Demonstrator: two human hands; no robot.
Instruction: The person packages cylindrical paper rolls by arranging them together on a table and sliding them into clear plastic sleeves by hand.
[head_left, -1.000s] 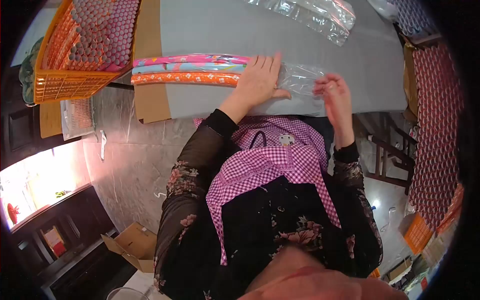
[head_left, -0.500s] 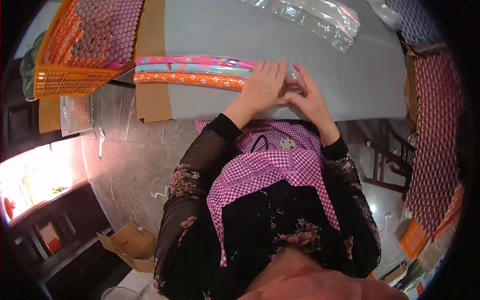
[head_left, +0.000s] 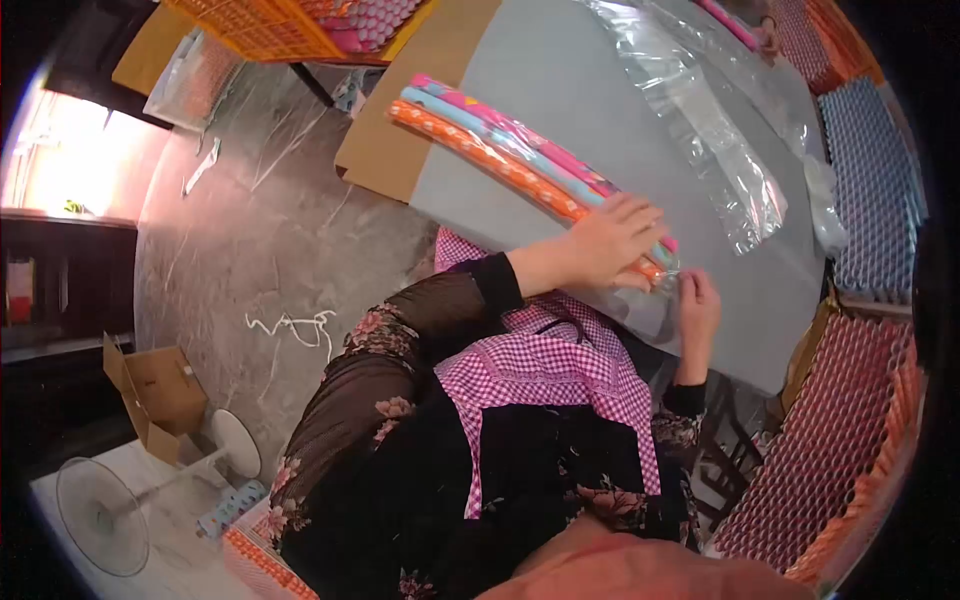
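Three patterned rolls, one pink (head_left: 565, 158), one light blue (head_left: 545, 165) and one orange (head_left: 520, 178), lie side by side in a clear plastic sleeve, slanting across the grey tabletop (head_left: 540, 60). My left hand (head_left: 612, 242) rests over their near right ends, fingers wrapped across the sleeved bundle. Beside those ends, my right hand (head_left: 698, 298) is closed in a pinch on the clear end of the sleeve.
Empty clear sleeves (head_left: 715, 130) lie on the table's far side. An orange crate (head_left: 265, 30) of rolls stands at the upper left. Stacked red rolls (head_left: 820, 430) and blue rolls (head_left: 872, 190) are at the right. Another person's hand (head_left: 768, 38) shows at the top right.
The view has turned, so the rolls now slant down to the right. My left hand stays on the bundle's end; my right hand has moved away from it and pinches the sleeve end.
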